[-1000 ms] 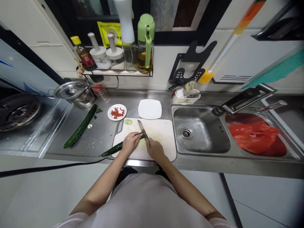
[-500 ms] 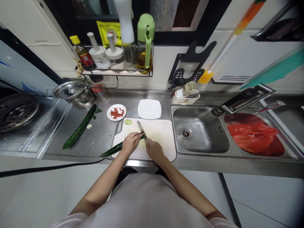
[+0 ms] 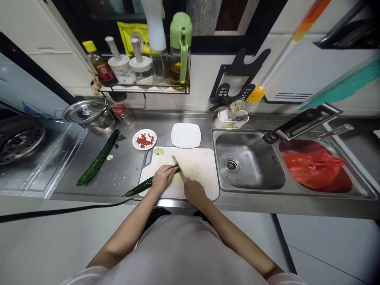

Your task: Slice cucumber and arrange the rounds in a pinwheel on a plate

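My left hand [image 3: 163,178] is closed over a cucumber [image 3: 141,187] that lies across the white cutting board [image 3: 204,166], its far end sticking out past the board's left edge. In my right hand [image 3: 195,192] is the handle of a kitchen knife [image 3: 179,168]. The blade points away from me and crosses the cucumber's right end, close to my left fingertips. A few thin cucumber slices [image 3: 158,151] rest at the board's upper left corner. Beyond the board stands a white square plate [image 3: 186,135], and left of it a small white plate [image 3: 137,141] carries chopped red pieces.
Another whole cucumber [image 3: 97,158] lies on the steel counter at left, near a lidded pot [image 3: 102,123] and a red-capped jar [image 3: 123,114]. At right is the sink [image 3: 252,166] with a red plastic bag [image 3: 314,168]. A seasoning rack [image 3: 142,90] hangs above the counter.
The knife blade has shifted slightly, and my right hand sits a little lower and to the right. My left hand keeps its hold on the cucumber. The whole view has moved slightly.
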Motion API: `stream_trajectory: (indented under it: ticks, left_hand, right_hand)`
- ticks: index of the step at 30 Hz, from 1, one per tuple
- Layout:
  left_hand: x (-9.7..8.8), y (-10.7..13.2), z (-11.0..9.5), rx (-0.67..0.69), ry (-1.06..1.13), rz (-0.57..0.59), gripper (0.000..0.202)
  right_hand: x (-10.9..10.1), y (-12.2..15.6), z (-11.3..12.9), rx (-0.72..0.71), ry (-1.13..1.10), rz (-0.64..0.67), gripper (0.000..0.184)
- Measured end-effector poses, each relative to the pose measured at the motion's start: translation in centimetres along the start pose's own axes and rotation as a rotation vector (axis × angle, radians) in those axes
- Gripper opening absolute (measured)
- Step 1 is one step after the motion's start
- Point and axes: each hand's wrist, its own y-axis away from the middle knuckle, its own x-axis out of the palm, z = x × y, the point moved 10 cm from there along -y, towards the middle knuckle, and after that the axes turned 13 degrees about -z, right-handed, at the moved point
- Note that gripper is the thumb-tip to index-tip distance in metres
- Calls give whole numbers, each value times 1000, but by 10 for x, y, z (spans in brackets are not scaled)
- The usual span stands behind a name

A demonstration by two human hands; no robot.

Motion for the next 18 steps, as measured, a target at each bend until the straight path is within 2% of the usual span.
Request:
stream_trajectory:
  ticks: [9, 18]
  left_hand:
    - [-1, -1, 2, -9, 12, -14, 24]
    - [1, 0, 3, -2, 16, -11, 23]
  right_hand:
    - [7, 22, -10, -2, 43, 64, 35]
    - [1, 9, -2, 3, 50, 49, 31]
